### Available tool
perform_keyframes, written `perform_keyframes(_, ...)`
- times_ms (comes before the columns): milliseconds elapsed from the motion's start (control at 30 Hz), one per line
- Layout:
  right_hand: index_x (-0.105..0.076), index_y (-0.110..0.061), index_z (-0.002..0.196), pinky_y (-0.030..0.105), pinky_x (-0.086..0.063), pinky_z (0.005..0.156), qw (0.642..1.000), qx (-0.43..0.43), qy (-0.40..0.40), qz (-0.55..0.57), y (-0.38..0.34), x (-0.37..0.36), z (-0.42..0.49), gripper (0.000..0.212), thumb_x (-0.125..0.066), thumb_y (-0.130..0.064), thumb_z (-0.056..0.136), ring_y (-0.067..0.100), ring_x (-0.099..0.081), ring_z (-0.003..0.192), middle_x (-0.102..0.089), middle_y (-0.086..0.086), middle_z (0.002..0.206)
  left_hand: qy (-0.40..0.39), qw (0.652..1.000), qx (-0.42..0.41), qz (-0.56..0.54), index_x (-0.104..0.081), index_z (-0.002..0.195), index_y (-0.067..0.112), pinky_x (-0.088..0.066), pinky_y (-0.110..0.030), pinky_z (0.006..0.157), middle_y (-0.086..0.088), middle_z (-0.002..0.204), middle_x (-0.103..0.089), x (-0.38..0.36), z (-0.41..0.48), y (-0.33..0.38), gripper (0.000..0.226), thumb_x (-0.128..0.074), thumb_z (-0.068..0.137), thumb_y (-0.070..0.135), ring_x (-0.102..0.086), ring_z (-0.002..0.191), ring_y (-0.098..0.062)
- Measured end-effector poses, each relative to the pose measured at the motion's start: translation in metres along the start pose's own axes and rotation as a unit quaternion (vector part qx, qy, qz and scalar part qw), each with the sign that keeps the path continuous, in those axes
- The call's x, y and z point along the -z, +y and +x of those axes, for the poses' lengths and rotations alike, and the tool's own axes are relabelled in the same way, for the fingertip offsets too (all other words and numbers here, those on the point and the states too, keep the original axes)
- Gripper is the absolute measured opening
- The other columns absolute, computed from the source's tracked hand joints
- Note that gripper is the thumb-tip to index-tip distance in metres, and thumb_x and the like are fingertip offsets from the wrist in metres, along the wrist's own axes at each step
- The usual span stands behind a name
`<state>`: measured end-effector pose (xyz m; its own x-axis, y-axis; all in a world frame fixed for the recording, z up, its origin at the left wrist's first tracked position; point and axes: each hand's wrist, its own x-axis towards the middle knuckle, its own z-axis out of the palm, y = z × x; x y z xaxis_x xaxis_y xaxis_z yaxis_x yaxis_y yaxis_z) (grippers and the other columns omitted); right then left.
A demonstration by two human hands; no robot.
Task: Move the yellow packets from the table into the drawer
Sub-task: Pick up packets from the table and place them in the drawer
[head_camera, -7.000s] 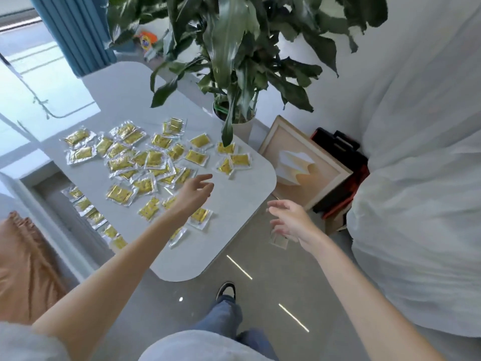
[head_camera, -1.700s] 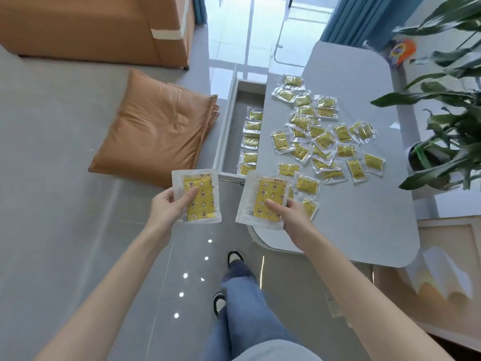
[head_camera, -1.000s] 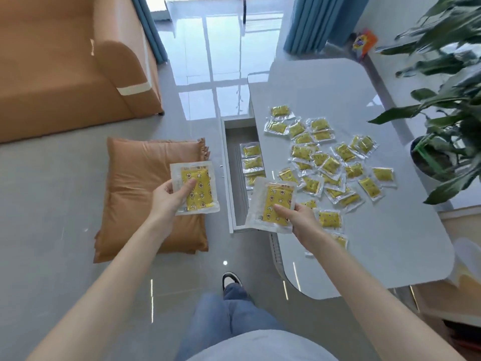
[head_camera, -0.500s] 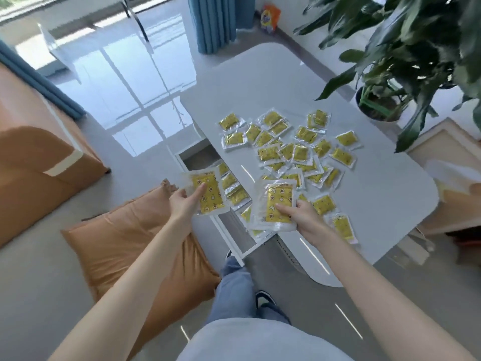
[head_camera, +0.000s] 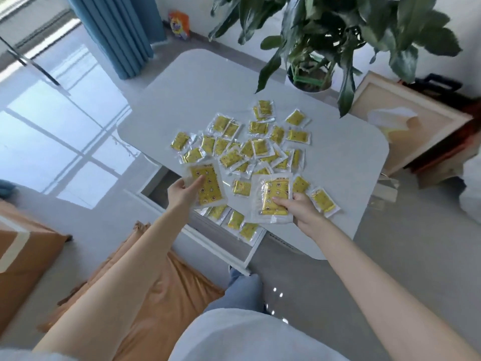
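Table [head_camera: 208, 82] near edge, drawer [head_camera: 208, 241] pulled open beneath.
Left hand [head_camera: 182, 194] pinches a yellow packet [head_camera: 208, 185] above the drawer; right hand [head_camera: 299, 209] grips a second packet [head_camera: 274, 200] over the table rim. Loose packets [head_camera: 257, 148] crowd mid-table; stowed packets [head_camera: 235, 220] line the drawer's right side.

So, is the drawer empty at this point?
No, several yellow packets already lie in the open drawer below the table edge.

floor [head_camera: 65, 142]: glossy grey, window light reflected | curtain [head_camera: 117, 29]: blue, far left | cushion [head_camera: 161, 290]: orange, on floor | potted plant [head_camera: 338, 29]: far right | framed canvas [head_camera: 406, 121]: right of plant
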<state>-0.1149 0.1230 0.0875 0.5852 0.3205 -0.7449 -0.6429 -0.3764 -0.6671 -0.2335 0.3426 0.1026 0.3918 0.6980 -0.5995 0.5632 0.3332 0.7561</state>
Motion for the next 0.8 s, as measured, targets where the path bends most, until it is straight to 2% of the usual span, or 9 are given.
perform_keyframes(67,-0.064,-0.007,0.092,0.041,-0.049,0.099,1.000,0.014,0.012,0.010,0.005,0.006,-0.006,0.007,-0.068,-0.006,0.086,0.024,-0.064,0.095,-0.070,0.010,0.098,-0.023,1.000,0.000,0.007,-0.062,0.117,0.006,-0.054,-0.036,0.089,-0.008,0.111,-0.068,-0.007,-0.002,0.000,0.052,-0.073,0.078,0.038,-0.065,0.090,-0.021)
perform_keyframes(200,-0.065,-0.012,0.091,0.048,-0.045,0.103,0.999,0.017,0.029,0.024,0.022,0.015,-0.021,0.010,-0.071,-0.011,0.084,0.029,-0.064,0.109,-0.068,0.016,0.115,-0.043,0.999,-0.004,0.030,-0.065,0.108,0.004,-0.055,-0.035,0.075,-0.007,0.099,-0.068,-0.020,-0.011,-0.005,0.041,-0.072,0.080,0.033,-0.057,0.067,-0.012)
perform_keyframes(300,-0.063,-0.007,0.104,0.048,-0.044,0.104,0.999,-0.001,0.037,0.031,0.039,0.018,-0.028,0.032,-0.076,-0.021,0.078,0.028,-0.062,0.111,-0.068,0.013,0.115,-0.059,0.998,-0.005,0.035,-0.066,0.102,0.009,-0.053,-0.034,0.082,-0.007,0.098,-0.069,-0.021,-0.014,-0.012,0.036,-0.075,0.078,0.034,-0.063,0.075,-0.017)
perform_keyframes(367,-0.061,-0.011,0.093,0.041,-0.044,0.104,0.998,-0.007,0.044,0.047,0.045,0.019,-0.033,0.020,-0.074,-0.018,0.081,0.022,-0.062,0.106,-0.068,0.006,0.108,-0.068,0.996,0.000,0.049,-0.066,0.095,0.013,-0.052,-0.038,0.090,-0.008,0.100,-0.070,-0.020,-0.012,-0.016,0.031,-0.076,0.077,0.035,-0.066,0.086,-0.023)
perform_keyframes(433,-0.056,-0.015,0.084,0.039,-0.045,0.104,0.996,-0.010,0.058,0.070,0.052,0.022,-0.032,0.016,-0.072,-0.016,0.084,0.020,-0.060,0.103,-0.066,0.004,0.105,-0.083,0.994,-0.005,0.064,-0.066,0.092,0.014,-0.052,-0.037,0.090,-0.009,0.101,-0.070,-0.020,-0.011,-0.017,0.028,-0.075,0.077,0.035,-0.067,0.088,-0.024)
perform_keyframes(567,-0.061,-0.010,0.095,0.042,-0.045,0.102,0.992,-0.009,0.097,0.082,0.063,0.023,-0.033,0.023,-0.075,-0.022,0.081,0.026,-0.061,0.112,-0.066,0.012,0.117,-0.119,0.986,-0.023,0.114,-0.065,0.101,0.011,-0.049,-0.025,0.070,-0.006,0.097,-0.068,-0.027,-0.007,-0.017,0.031,-0.072,0.081,0.033,-0.062,0.075,-0.015)
perform_keyframes(633,-0.063,-0.010,0.095,0.034,-0.050,0.089,0.989,-0.016,0.109,0.094,0.069,0.021,-0.028,0.022,-0.074,-0.022,0.081,0.024,-0.062,0.103,-0.068,0.009,0.110,-0.136,0.981,-0.031,0.134,-0.065,0.103,0.010,-0.051,-0.029,0.080,-0.006,0.102,-0.068,-0.032,0.000,-0.015,0.035,-0.073,0.079,0.035,-0.064,0.089,-0.021)
perform_keyframes(700,-0.061,-0.015,0.084,0.026,-0.043,0.071,0.988,-0.014,0.110,0.104,0.073,0.015,-0.021,0.012,-0.072,-0.020,0.083,0.020,-0.059,0.093,-0.066,0.005,0.099,-0.153,0.975,-0.032,0.158,-0.066,0.106,0.009,-0.049,-0.033,0.090,-0.005,0.103,-0.068,-0.037,0.014,-0.013,0.041,-0.073,0.078,0.038,-0.063,0.096,-0.023)
perform_keyframes(800,-0.062,-0.017,0.082,0.028,-0.043,0.078,0.986,-0.023,0.119,0.115,0.078,-0.004,-0.003,0.010,-0.072,-0.019,0.084,0.021,-0.061,0.095,-0.066,0.007,0.098,-0.184,0.966,-0.033,0.180,-0.064,0.089,0.017,-0.047,-0.031,0.088,0.002,0.087,-0.064,-0.042,0.044,-0.010,0.019,-0.070,0.082,0.033,-0.059,0.092,-0.021)
